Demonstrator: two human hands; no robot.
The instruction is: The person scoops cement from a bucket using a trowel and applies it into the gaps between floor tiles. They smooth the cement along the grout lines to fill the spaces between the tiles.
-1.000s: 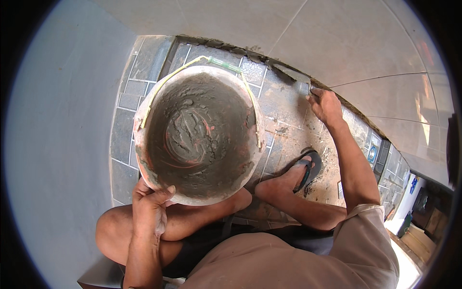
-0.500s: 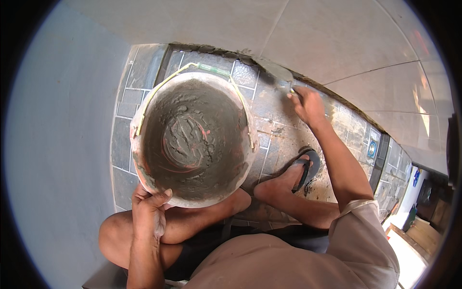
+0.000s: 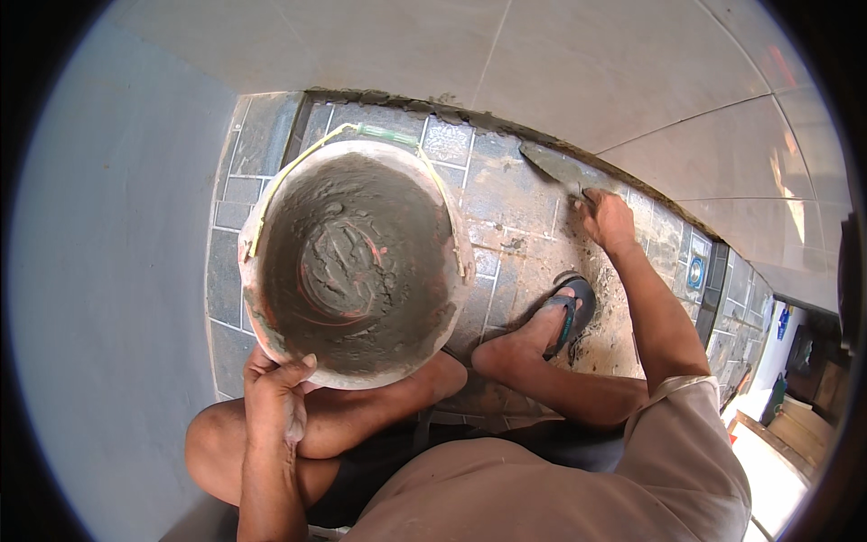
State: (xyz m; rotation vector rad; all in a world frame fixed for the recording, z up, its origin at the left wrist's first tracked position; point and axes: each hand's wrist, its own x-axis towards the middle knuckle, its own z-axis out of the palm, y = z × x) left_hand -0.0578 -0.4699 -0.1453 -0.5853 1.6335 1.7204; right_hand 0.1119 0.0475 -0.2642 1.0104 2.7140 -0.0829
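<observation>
My left hand [image 3: 276,372] grips the near rim of a bucket [image 3: 459,298], thumb over the edge. Grey wet mortar [image 3: 348,262] coats its inside and lies on its bottom, with orange-red patches showing through. A wire handle with a green grip [image 3: 386,135] rests against the far rim. My right hand [image 3: 607,219] is closed round the handle of a trowel [image 3: 551,166], whose pointed blade carries a grey smear. The blade is just above the floor, close to the gap at the wall's foot. Rough mortar [image 3: 388,99] fills part of that gap.
A large-tiled wall [image 3: 623,81] runs along the far side, and a plain grey wall [image 3: 117,271] stands at left. Stained grey floor tiles [image 3: 506,190] lie between. My sandalled foot [image 3: 569,307] is near the right hand. A small floor drain [image 3: 696,271] sits farther right.
My right hand has drawn the trowel back to the right and nearer to me, away from the wall's foot. The left hand still holds the bucket.
</observation>
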